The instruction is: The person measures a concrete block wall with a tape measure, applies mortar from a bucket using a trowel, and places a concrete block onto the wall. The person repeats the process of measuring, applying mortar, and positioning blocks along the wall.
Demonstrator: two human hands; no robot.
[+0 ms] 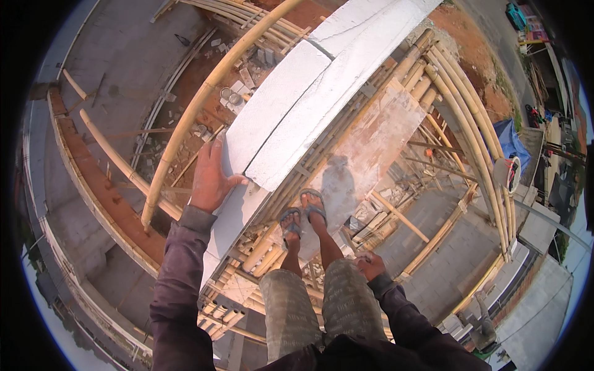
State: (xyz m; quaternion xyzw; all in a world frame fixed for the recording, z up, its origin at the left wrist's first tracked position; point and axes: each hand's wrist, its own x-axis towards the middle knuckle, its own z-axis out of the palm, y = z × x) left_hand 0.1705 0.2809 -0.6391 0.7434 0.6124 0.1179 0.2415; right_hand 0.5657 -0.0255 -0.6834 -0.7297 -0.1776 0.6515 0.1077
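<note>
My left hand (pixel 213 176) grips the near end of a white aerated-concrete block (pixel 278 102). Its fingers reach up along the block's left corner, while the thumb lies across the near end by a dark narrow gap. On the gap's other side runs a second white strip of block (pixel 303 139), and both rest along the top of a wall. My right hand (pixel 370 266) hangs beside my right thigh with its fingers curled; whether anything is inside is hidden. My sandaled feet (pixel 303 216) stand on a stained plank (pixel 371 148) close to the wall.
Bamboo poles (pixel 204 93) rise at the left, and more bamboo (pixel 470 123) frames the scaffold at the right. Rubble and buckets (pixel 232 96) lie far below on the left. Open gaps flank the plank. A blue tarp (pixel 510 142) hangs at the far right.
</note>
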